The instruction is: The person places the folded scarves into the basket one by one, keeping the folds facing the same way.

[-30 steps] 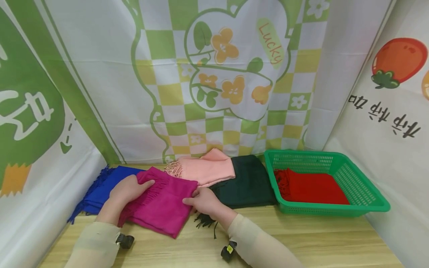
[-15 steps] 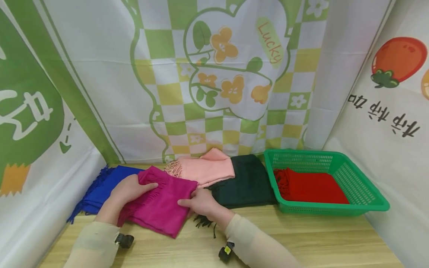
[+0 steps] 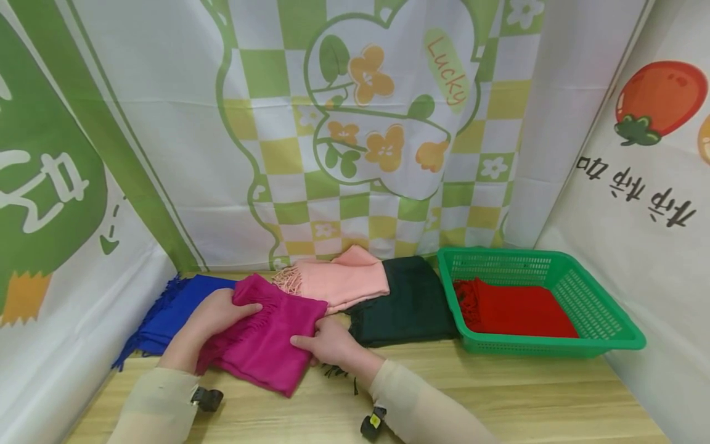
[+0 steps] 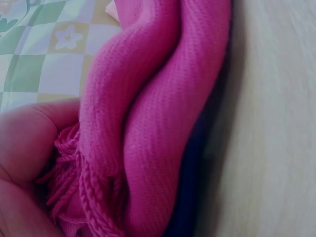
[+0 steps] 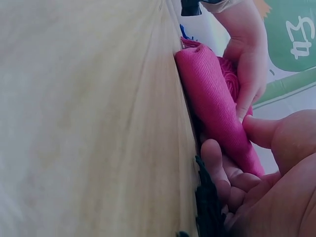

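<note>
A folded magenta scarf [image 3: 280,336] with a fringe lies partly over a folded blue scarf [image 3: 188,305] on the wooden table. My left hand [image 3: 216,314] grips its fringed left end, the thumb on top and the other fingers hidden. In the left wrist view, the fringe [image 4: 96,197] hangs beside that hand's palm. At the scarf's right edge, my right hand [image 3: 331,342] pinches the cloth between the thumb above and fingers below. The right wrist view shows these fingers [image 5: 212,158] curled under the thick fold, close to the tabletop.
Behind my right hand, a folded pink scarf [image 3: 344,280] overlaps a dark green scarf [image 3: 410,302]. A green plastic basket [image 3: 532,346] at right holds a folded red scarf [image 3: 521,311]. Printed cloth walls [image 3: 388,222] enclose the wooden table [image 3: 499,401] at the back and sides.
My right hand has shifted slightly left and down along the magenta scarf's right edge, its thumb further onto the cloth. My left hand has hardly moved.
</note>
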The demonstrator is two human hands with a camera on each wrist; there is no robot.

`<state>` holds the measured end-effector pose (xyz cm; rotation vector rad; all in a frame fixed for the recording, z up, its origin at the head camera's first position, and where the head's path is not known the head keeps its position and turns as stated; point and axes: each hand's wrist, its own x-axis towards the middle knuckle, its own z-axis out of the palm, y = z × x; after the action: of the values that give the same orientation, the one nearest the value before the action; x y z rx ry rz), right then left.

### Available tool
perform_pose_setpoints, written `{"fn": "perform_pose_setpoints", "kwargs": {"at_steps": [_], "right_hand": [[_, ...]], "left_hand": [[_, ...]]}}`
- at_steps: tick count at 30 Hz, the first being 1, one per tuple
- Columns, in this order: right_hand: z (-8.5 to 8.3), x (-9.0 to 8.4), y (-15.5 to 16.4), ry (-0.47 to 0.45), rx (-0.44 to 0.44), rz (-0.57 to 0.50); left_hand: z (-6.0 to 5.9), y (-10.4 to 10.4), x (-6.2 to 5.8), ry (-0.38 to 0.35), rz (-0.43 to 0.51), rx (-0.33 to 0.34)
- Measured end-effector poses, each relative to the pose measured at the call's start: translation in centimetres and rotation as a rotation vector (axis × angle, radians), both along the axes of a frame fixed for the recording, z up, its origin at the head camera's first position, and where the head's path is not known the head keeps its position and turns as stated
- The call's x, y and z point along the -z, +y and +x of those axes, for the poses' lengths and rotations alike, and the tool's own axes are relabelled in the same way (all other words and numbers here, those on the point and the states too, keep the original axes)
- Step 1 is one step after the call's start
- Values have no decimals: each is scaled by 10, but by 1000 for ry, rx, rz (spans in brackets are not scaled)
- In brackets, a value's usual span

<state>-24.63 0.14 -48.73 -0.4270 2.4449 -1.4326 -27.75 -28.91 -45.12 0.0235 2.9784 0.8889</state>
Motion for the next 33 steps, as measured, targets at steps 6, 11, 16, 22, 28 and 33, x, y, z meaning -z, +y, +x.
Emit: {"fn": "perform_pose_setpoints", "kwargs": {"at_steps": [6, 11, 16, 22, 28, 33], "right_hand": [[2, -1, -1, 14, 2, 17], [2, 1, -1, 19, 3, 25], [3, 0, -1, 32, 10, 26], [5, -1, -1, 49, 10, 37], [3, 1, 0, 83, -2, 67], [2, 1, 1, 105, -16, 83]], "left_hand": [[1, 3, -2, 1, 43, 21], [0, 3, 0, -4, 52, 32], [-1, 4, 3, -16, 66, 34], [0, 4, 3, -22, 77, 68], [2, 6, 0, -36, 90, 127], [3, 6, 0, -37, 99, 127]]}}
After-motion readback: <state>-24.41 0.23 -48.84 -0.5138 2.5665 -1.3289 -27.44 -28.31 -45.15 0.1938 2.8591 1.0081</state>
